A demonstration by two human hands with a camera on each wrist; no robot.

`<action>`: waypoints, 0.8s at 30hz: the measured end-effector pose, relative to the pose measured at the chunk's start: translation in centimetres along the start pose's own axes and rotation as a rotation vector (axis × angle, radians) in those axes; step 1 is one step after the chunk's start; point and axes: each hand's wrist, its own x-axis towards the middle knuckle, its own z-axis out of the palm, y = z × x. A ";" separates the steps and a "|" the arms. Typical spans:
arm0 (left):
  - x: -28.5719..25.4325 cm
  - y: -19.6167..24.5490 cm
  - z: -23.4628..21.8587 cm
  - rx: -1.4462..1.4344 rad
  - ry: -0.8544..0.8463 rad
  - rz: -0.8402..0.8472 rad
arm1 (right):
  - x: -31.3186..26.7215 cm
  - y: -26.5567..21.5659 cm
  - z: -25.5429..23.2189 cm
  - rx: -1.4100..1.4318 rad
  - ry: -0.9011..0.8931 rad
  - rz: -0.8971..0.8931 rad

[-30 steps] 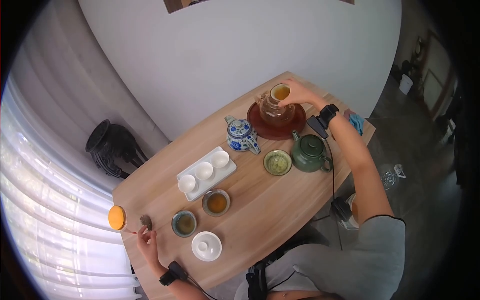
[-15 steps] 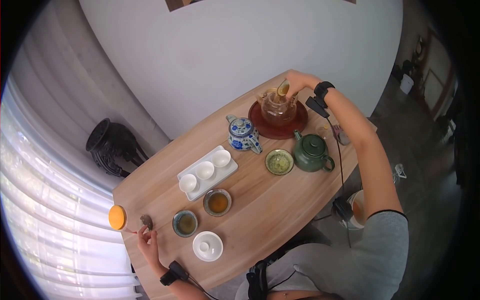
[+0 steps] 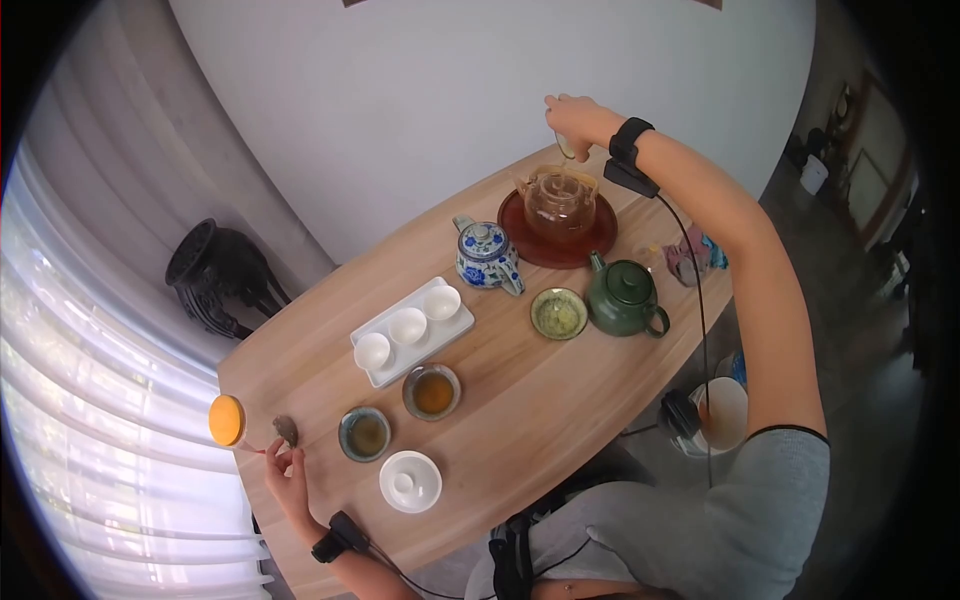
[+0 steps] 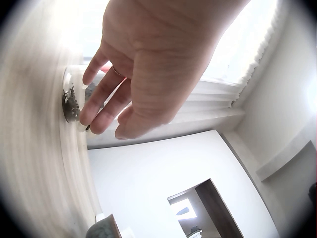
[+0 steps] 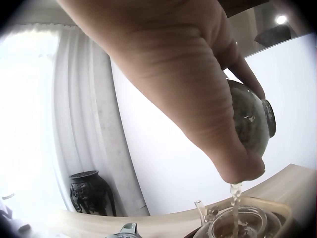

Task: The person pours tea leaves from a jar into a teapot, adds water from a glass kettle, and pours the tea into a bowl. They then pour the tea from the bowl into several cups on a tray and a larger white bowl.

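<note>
My right hand (image 3: 580, 122) grips a greenish-grey teacup (image 5: 249, 116) by its side, thumb near the rim and fingers toward the foot. The cup is tipped over, and a thin stream of tea (image 5: 236, 198) falls into the glass teapot (image 3: 560, 212). That teapot stands lidless on a round red-brown tray (image 3: 520, 247). At the table's left end my left hand (image 3: 288, 488) rests with loosely bent fingers. Its fingertips are right at a small brown lump (image 3: 286, 430), beside a jar with an orange lid (image 3: 226, 420).
Nearby stand a blue-and-white teapot (image 3: 484, 262), a green teapot (image 3: 622, 297) and a pale green bowl (image 3: 559, 314). Three white cups sit on a white tray (image 3: 384, 372). Closer are two tea-filled cups, one brown-rimmed (image 3: 433, 392), one bluish (image 3: 364, 434), and a white lidded bowl (image 3: 410, 482).
My right hand has lifted and turned the teacup from nearly upright over the glass teapot to steeply tipped, and tea now pours out. The left hand stays by the brown lump.
</note>
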 end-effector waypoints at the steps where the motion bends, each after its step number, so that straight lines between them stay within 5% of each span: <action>1: 0.0 -0.1 -0.1 0.001 -0.002 -0.003 | 0.1 -0.7 0.4 -0.079 0.025 -0.016; 3: 0.1 -0.4 -0.1 0.005 -0.007 -0.009 | 0.3 -2.1 2.1 -0.159 0.054 -0.034; 5: 0.1 -0.4 -0.1 0.013 -0.006 -0.003 | 0.9 -3.6 6.0 -0.269 0.287 -0.060; 8: 0.0 -0.4 -0.1 0.027 0.000 0.005 | 0.4 -5.8 9.1 -0.463 0.290 -0.088; 12: 0.1 -0.1 -0.2 0.051 0.001 -0.013 | 0.0 -5.8 8.3 -0.454 0.502 -0.125; 14: 0.1 0.2 -0.3 0.067 -0.006 -0.023 | -2.8 -6.5 2.5 0.045 0.524 -0.026; 15: 0.1 0.2 -0.2 0.071 -0.017 -0.007 | -3.7 -7.7 1.3 0.055 0.521 -0.051; 17: 0.2 0.0 -0.2 0.080 -0.015 -0.020 | -6.2 -11.2 -0.1 0.702 0.486 0.120; 24: 0.1 0.2 -0.3 0.058 -0.025 -0.006 | -14.7 -24.4 1.1 1.279 0.260 -0.089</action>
